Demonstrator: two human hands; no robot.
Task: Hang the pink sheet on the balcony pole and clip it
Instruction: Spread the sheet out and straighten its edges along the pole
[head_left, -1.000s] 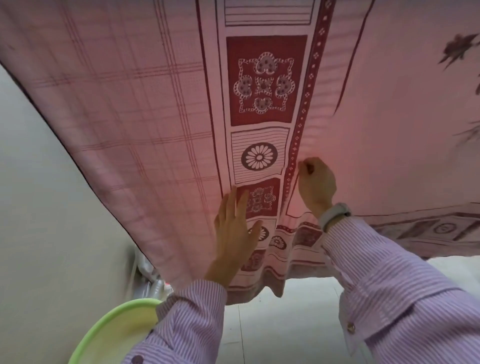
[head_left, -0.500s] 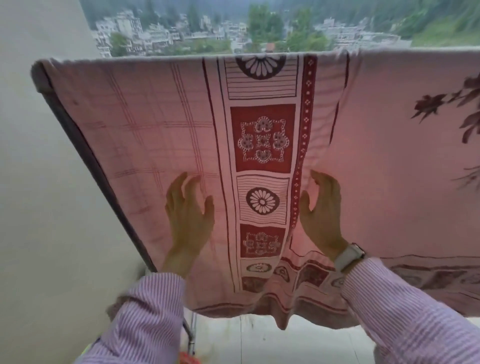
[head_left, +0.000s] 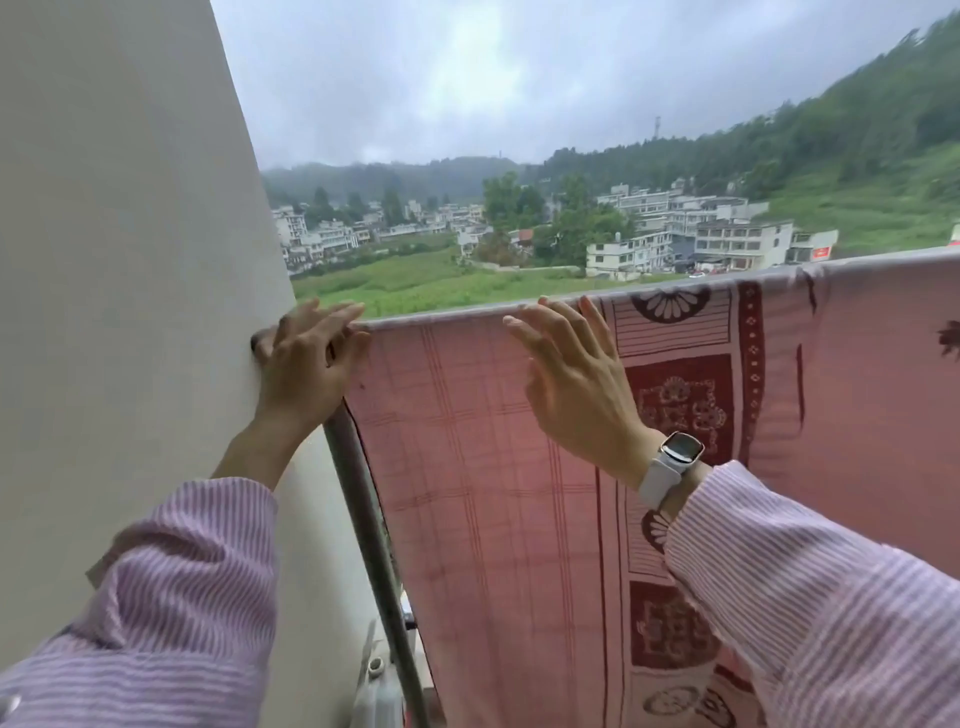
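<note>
The pink sheet (head_left: 467, 467), checked at the left with a dark red flowered border strip, hangs draped over the balcony pole; the pole is hidden under the sheet's top fold. My left hand (head_left: 306, 358) rests at the sheet's top left corner, where the pole meets the wall, fingers laid over the fold. My right hand (head_left: 571, 384) is spread flat against the sheet just below the top edge, a white watch on its wrist. No clip shows.
A pale wall (head_left: 130, 260) stands close on the left. A grey upright post (head_left: 374, 545) runs down beside the sheet's left edge. Low white objects (head_left: 379, 691) sit at its foot. Beyond the sheet lie fields, houses and a wooded hill.
Both hands have slid up the sheet from its middle to its top edge, the left one out to the left corner. My view has tilted up to the landscape.
</note>
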